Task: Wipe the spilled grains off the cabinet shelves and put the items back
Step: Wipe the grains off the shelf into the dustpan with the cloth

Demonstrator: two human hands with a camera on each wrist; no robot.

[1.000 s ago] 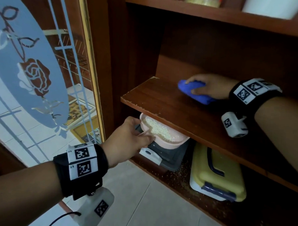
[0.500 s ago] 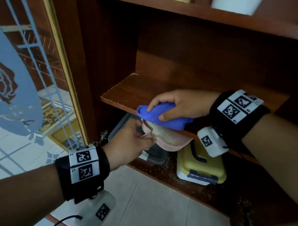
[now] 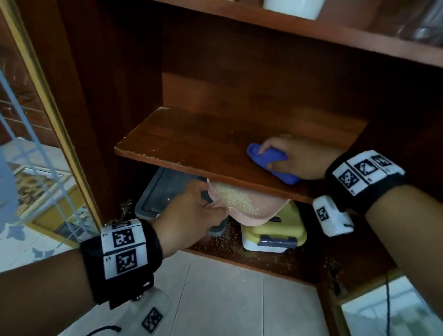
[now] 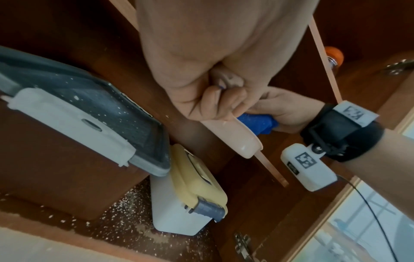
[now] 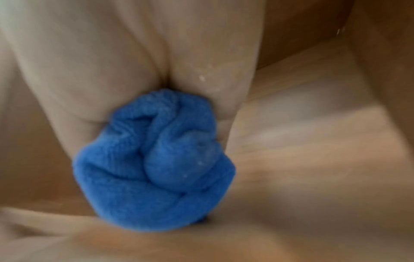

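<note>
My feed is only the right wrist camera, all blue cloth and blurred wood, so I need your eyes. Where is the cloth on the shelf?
Observer: The right hand holds the blue cloth on the middle shelf, toward its right, close to the front edge.
Operator: What is the other hand doing?
Observer: The left hand pinches the rim of a pink bowl just under that front edge.
Operator: Anything in the bowl?
Observer: Yes, a pile of pale grains.
Operator: Is the bottom clean?
Observer: No, grains lie scattered around a yellow-lidded box.
</note>
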